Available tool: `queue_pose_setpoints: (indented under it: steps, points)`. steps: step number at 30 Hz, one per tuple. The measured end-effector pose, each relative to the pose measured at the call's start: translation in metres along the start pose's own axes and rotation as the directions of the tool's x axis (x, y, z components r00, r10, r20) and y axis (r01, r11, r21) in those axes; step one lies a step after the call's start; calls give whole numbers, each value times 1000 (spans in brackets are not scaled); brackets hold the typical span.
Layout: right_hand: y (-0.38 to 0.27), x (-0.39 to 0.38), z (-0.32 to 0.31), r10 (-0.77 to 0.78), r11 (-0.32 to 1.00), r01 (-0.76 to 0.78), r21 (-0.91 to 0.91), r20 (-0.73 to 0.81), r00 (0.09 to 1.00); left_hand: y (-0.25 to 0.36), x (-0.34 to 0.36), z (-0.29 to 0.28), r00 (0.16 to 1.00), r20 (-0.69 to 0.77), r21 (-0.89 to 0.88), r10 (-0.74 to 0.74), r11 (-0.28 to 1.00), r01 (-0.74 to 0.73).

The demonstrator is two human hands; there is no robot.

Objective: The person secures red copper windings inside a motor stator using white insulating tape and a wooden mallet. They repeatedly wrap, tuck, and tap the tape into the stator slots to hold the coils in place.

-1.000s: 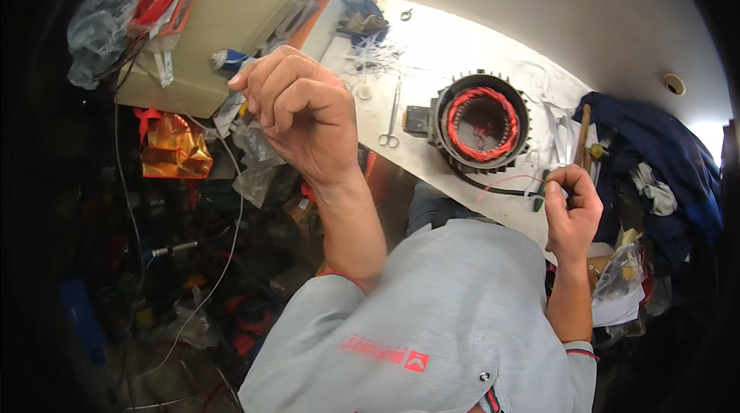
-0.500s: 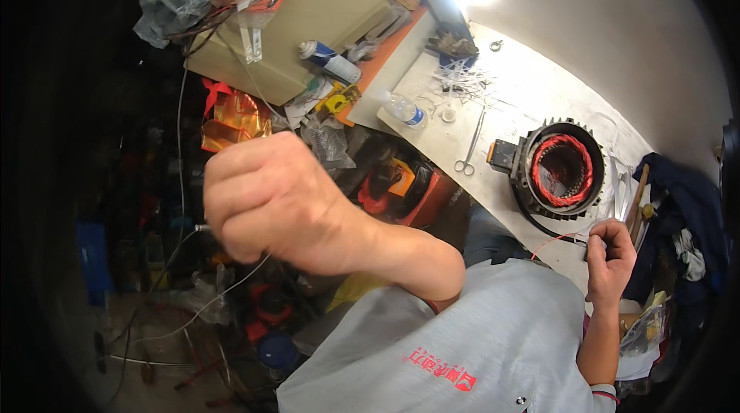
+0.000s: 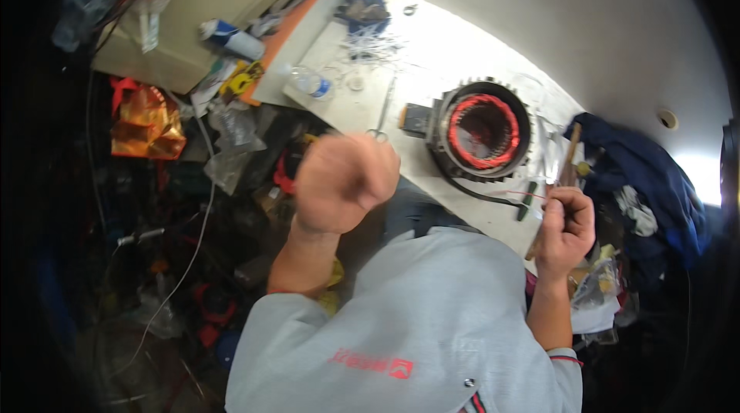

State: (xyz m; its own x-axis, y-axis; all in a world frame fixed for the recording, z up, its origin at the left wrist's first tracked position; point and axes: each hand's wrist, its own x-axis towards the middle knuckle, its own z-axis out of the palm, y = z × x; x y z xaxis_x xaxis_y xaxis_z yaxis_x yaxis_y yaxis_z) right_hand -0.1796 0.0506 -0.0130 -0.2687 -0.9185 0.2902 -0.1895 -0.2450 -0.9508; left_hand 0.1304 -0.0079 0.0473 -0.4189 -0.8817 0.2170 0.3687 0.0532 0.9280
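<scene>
A: I'm on the head cam from here. Going L to R, what've we got?

B: Far L, grey plastic bag (image 3: 83, 6) up top, shiny gold bag (image 3: 148, 126) lower down. Then a blue/white spray can (image 3: 233, 40) on its side by the beige box (image 3: 179, 47), w/ a yellow item (image 3: 240, 80) just below.

A: Copy. Next?

B: Clear bottle (image 3: 310, 83) at the table's (image 3: 443, 47) L end. L hand (image 3: 343, 182) is big in my view, badly blurred; can't tell if its fingers are apart or together, or if it has anything.

A: Blocking much?

B: Yep, it hides some floor clutter and comes right up to the scissors (image 3: 388, 98), near the loops. White strips (image 3: 375, 44) lie in a tangle beyond.

A: And the motor?

B: Mid-table: finned housing (image 3: 440, 139), open end up, red winding (image 3: 512, 132) inside. Black cable (image 3: 479, 196) curls round its near side, twd a dark green tool (image 3: 527, 202).

A: R hand (image 3: 566, 232)?

B: Thumb + forefinger pinched on a thin red wire (image 3: 527, 195), free end pointing L above the tool. Beyond, a wooden stick (image 3: 572, 149), then dark blue cloth (image 3: 647, 170) heaped far R.
</scene>
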Motion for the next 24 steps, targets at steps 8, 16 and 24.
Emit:
queue_pose_setpoints:
  steps: [8, 16, 24]
  points:
    - [1, -13, 8, -476, 761, 607, -229, 438, 762, -84, -33, 57, 671, -79, -437, -737, 631, 641]
    - [8, -40, 12, 263, 955, -295, 8, 428, 865, -96, -36, 51, 652, -163, -424, -741, 649, 632]
    - [0, -36, 36, 453, 890, -413, -191, 267, 851, -101, -5, 21, 565, -139, -336, -813, 576, 745]
